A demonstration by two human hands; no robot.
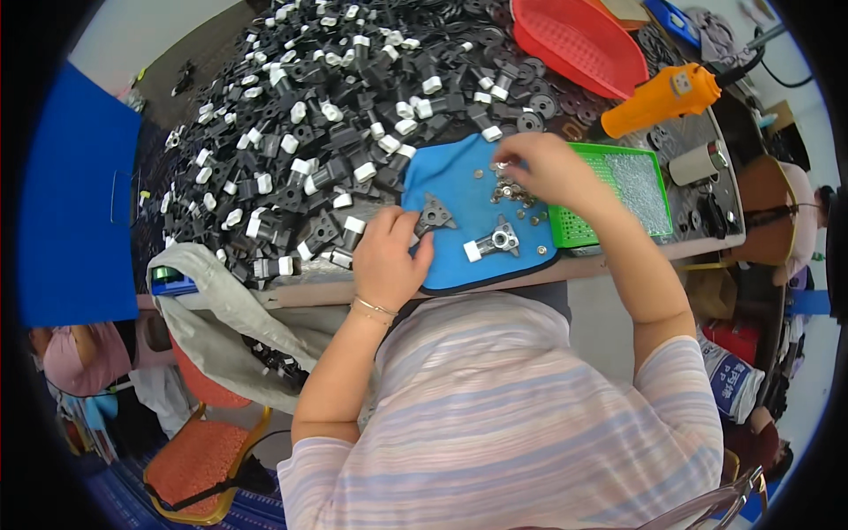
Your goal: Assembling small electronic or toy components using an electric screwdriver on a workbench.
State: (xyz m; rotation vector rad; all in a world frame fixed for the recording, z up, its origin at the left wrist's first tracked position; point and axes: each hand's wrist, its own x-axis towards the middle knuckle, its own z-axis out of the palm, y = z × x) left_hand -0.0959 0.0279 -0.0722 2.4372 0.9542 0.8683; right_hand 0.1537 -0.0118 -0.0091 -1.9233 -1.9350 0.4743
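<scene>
The left hand [386, 256] is at the left side of a blue mat [449, 172], its thumb and fingers grasping the near left edge of a black three-cornered part [434, 215], which lies flat over the mat. A thin bracelet [375, 306] is noted on that wrist. The right hand [555, 172] is above the upper right portion of the mat, fingers bent downward at a scatter of small round metal pieces [507, 191]; the fingertips are partly obscured, and it cannot be told whether a piece is gripped. A second part [482, 245], black with a white end and a metallic ring, rests on the mat between the two forearms, apart from both hands. Immediately right of the mat stands a green tray [572, 231] containing small clear pieces [638, 181]. Beyond it lies an orange tool [662, 100], with a red basket [579, 53] farther back and a pale cylindrical container [695, 165] to the right. A large heap of black-and-white parts [332, 173] covers the table left of and behind the mat
</scene>
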